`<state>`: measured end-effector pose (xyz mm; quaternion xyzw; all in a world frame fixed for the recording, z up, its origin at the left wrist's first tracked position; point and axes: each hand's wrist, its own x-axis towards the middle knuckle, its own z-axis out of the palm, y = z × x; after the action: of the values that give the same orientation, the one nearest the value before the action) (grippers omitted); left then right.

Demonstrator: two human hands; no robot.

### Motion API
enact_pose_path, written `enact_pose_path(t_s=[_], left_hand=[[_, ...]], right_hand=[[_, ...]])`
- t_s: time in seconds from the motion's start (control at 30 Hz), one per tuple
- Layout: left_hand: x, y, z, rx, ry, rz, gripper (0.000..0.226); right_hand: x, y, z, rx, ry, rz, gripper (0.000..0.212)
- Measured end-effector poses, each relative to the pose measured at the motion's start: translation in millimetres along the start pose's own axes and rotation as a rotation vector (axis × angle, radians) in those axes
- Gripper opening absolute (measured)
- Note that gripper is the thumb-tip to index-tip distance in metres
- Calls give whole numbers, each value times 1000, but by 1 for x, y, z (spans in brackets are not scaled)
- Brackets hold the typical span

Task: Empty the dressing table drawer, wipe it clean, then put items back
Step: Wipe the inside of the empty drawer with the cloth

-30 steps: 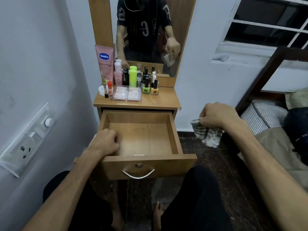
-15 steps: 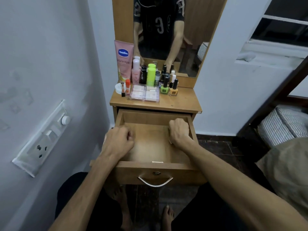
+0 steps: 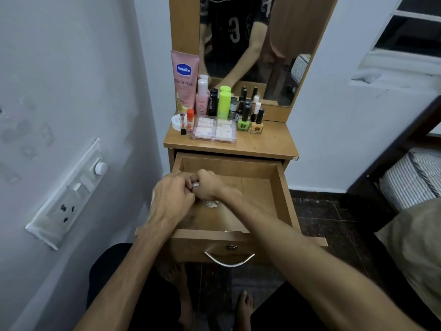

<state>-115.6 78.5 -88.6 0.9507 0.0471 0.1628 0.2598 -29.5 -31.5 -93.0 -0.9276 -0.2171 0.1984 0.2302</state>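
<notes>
Drawer of light brown wood [image 3: 281, 187], pulled open below the surface [image 3: 267, 144]. Left hand [image 3: 171, 199] and right hand [image 3: 207, 185], fingers curled, meet inside at its left, gripping a pale crumpled cloth [image 3: 211, 203] on the floor.

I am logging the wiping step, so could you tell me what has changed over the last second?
The right hand, out beside the drawer with the checked cloth, has come into it and met the left hand, which moved inward off the left wall. Both now grip the cloth. The drawer remains open, and the cosmetics remain on top.
</notes>
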Motion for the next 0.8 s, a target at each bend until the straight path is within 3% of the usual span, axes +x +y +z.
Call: enact_pose_path(t_s=[0.13, 0.23, 0.33, 0.43, 0.5, 0.67, 0.8], left_hand=[[-1, 1, 1, 5, -17, 18, 12], [-2, 1, 2, 22, -34, 43, 16], [-2, 1, 2, 45, -54, 60, 16], [-3, 2, 2, 68, -73, 70, 15], [-3, 4, 3, 83, -117, 101, 15], [-2, 4, 4, 83, -223, 125, 17], [-3, 4, 4, 50, -238, 110, 18]], right_hand=[[-41, 12, -3, -154, -380, -159, 32], [-57, 19, -14, -314, -466, -208, 36], [-58, 29, -31, -675, -392, -249, 22], [-56, 42, -30, -1049, -169, -459, 12], [-48, 54, -35, -1136, -78, -506, 11], [-48, 91, -59, -1110, -52, -99, 17], [-67, 104, -49, -1096, -49, 77, 18]])
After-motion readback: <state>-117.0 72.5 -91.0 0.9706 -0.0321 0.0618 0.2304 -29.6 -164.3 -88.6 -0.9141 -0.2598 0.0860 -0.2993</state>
